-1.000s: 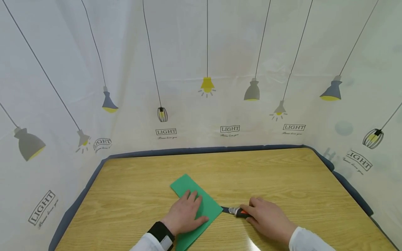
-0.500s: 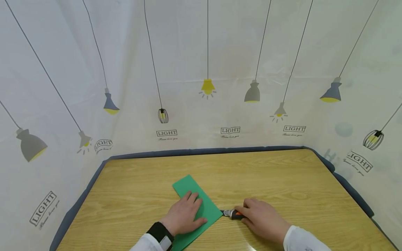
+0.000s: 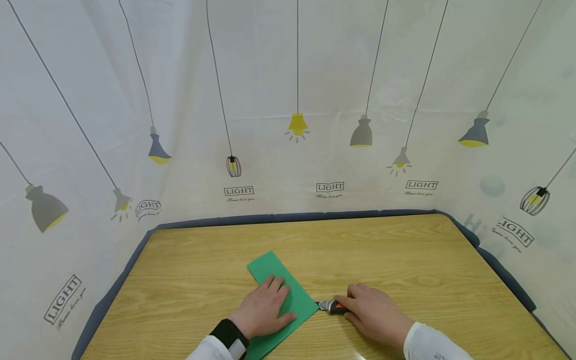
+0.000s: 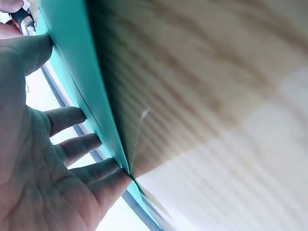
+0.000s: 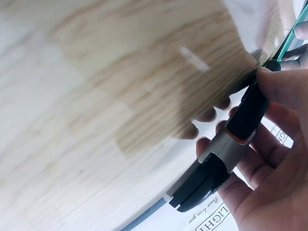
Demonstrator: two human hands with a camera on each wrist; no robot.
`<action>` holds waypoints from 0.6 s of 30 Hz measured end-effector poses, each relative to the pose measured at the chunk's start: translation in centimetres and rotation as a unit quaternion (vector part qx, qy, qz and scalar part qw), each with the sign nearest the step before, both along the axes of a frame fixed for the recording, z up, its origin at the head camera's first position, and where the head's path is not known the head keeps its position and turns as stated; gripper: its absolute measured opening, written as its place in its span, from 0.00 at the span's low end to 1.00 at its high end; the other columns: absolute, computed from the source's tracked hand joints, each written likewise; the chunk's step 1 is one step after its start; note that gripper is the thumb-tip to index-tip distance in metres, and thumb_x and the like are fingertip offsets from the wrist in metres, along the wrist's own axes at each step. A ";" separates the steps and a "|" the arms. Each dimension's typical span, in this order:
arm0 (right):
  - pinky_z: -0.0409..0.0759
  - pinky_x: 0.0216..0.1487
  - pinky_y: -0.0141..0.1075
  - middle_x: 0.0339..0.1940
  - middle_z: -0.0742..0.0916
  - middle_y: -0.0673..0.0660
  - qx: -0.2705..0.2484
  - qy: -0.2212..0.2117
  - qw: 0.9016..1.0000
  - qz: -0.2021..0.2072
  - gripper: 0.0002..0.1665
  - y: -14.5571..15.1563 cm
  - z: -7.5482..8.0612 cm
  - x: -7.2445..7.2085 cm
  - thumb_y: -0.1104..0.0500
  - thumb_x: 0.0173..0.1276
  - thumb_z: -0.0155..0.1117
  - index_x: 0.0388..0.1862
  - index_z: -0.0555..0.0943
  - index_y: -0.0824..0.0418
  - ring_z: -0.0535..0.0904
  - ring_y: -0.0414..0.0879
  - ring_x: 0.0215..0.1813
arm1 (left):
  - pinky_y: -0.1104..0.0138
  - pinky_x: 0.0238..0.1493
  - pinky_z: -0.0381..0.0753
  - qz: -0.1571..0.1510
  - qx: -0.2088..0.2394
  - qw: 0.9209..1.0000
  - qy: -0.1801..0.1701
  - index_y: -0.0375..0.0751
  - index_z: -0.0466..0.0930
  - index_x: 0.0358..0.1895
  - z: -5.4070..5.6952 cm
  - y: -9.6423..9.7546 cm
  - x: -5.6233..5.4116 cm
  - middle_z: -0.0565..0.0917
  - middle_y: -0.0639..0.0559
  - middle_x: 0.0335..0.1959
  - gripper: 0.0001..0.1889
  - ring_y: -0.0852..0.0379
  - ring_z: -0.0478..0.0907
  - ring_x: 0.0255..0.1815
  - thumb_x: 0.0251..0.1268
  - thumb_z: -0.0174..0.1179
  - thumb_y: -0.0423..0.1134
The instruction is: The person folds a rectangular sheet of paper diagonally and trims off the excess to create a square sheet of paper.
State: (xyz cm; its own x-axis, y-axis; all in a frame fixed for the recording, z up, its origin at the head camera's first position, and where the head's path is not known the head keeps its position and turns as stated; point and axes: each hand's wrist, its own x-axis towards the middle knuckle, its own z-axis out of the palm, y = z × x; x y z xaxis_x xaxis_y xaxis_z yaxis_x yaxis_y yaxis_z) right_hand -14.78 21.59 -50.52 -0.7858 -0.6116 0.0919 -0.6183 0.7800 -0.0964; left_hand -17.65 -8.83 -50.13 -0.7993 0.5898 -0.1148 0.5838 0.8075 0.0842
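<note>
A folded green sheet of paper lies slantwise on the table, one corner pointing right. My left hand presses flat on it with spread fingers; the left wrist view shows those fingers along the green sheet. My right hand grips a utility knife with a black, orange and silver handle. The knife points left, and its dark blade reaches the paper's right corner, its tip hidden there by the green sheet. In the right wrist view the thumb and fingers hold the knife handle close above the tabletop.
The wooden table has a dark blue padded edge at the back and sides. Behind it hangs a white curtain printed with lamps. A black band sits on my left wrist.
Over the second my right hand has slid the utility knife a little left, so less of its blade shows beside the paper. My left hand has stayed pressed on the sheet.
</note>
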 end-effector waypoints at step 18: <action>0.69 0.28 0.30 0.37 0.77 0.42 0.004 -0.002 0.999 -0.042 0.23 0.7 0.0 0.0 0.48 0.67 0.66 0.61 0.80 0.44 0.67 0.34 0.34 | 0.51 0.69 0.70 0.004 0.007 1.000 -0.002 0.45 0.68 0.69 0.1 0.0 0.2 0.67 0.43 0.71 0.37 0.40 0.63 0.73 0.66 0.51 0.67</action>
State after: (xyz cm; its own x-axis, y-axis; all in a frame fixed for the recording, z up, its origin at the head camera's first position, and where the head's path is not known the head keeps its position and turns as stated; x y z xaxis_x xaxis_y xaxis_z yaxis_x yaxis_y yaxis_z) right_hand -14.76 22.30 -50.50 -0.8345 -0.5444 0.0850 -0.5506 0.8297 -0.0920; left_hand -17.47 -8.84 -50.04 -0.8037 0.5848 -0.1099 0.5768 0.8110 0.0975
